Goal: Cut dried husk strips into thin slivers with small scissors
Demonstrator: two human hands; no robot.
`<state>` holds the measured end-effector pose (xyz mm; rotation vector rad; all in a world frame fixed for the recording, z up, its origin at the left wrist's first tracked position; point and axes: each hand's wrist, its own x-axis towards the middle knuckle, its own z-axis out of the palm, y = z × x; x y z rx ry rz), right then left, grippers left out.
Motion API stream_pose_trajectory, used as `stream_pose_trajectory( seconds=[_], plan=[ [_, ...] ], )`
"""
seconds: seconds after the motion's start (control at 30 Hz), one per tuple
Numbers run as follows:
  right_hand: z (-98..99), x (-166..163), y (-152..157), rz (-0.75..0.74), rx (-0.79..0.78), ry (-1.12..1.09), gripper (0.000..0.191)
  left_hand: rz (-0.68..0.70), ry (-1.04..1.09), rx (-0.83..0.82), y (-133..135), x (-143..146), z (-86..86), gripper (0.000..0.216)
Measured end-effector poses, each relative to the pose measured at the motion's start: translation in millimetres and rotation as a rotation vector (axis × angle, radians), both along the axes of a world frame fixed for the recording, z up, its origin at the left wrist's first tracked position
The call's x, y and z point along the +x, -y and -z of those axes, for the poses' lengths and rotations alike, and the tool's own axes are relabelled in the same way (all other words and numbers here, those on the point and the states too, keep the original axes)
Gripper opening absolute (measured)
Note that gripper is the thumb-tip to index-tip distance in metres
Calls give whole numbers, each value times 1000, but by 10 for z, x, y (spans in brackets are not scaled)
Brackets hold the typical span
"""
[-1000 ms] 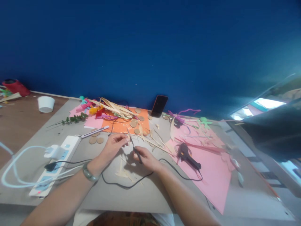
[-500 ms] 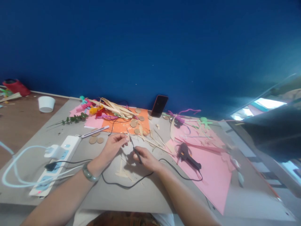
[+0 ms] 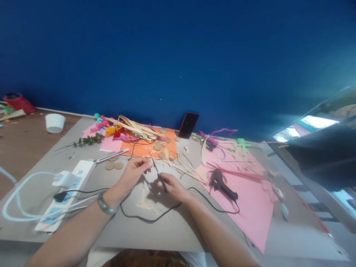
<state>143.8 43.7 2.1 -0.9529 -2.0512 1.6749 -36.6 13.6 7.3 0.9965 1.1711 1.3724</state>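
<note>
My right hand [image 3: 172, 186] is closed around the black handles of a pair of scissors [image 3: 156, 167], whose narrow blades point up and to the left. Close to the blades, my left hand [image 3: 139, 165] pinches a small pale strip [image 3: 152, 167] that looks like dried corn husk. The blades lie right beside its fingertips; whether they touch the strip is hard to tell. Below both hands, cut husk scraps [image 3: 146, 204] lie on the grey board [image 3: 172, 231].
A black glue gun [image 3: 222, 184] rests on pink paper [image 3: 250, 207], its cord looping beneath my hands. At left are a power strip [image 3: 79, 172], a utility knife [image 3: 112, 155] and wooden discs [image 3: 109, 165]. Behind are a husk bundle [image 3: 136, 127] and a phone [image 3: 189, 125].
The scissor blades have shifted very slightly, their tips a little farther left. Both hands stay in nearly the same place, and the surrounding things have not moved.
</note>
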Motion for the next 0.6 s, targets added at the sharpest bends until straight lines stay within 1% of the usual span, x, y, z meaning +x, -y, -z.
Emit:
stream_pose_trajectory(
  seconds=[0.17,0.23,0.4,0.6],
  plan=[
    [8,-1,3,21,3,27,39,-17,8,-15,-6,1,-25,19],
    [11,11,-4,-4,16,26,40,-33,6,-26,-9,-1,-33,19],
    [24,43,-21,-122,36,-26,45,-38,-1,-17,-10,-13,-25,19],
    [42,42,-18,-121,56,-34,50,-14,-7,-13,-7,6,5,19]
  ],
)
